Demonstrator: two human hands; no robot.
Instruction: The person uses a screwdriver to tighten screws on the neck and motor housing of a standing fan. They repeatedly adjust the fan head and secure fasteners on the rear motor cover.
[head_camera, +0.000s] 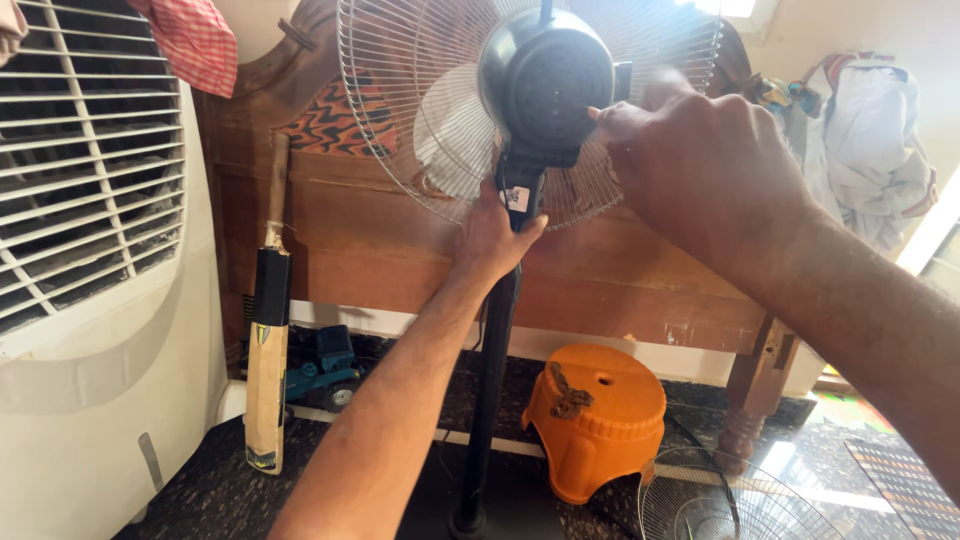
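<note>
Behind the pedestal fan (530, 110), the left hand (490, 240) wraps its fingers around the black neck just below the motor housing (548, 75). Right hand (700, 165) rests against the housing's right side, fingertips touching it; how wide they spread is unclear. An orange stool (600, 420) sits on the floor below.

Left forearm reaching up from bottom centre, left hand (488, 238) raised with fingers curled in a grasp, right arm entering from the right edge, right hand (700, 165) higher, knuckles toward camera, fingertips pointing left
</note>
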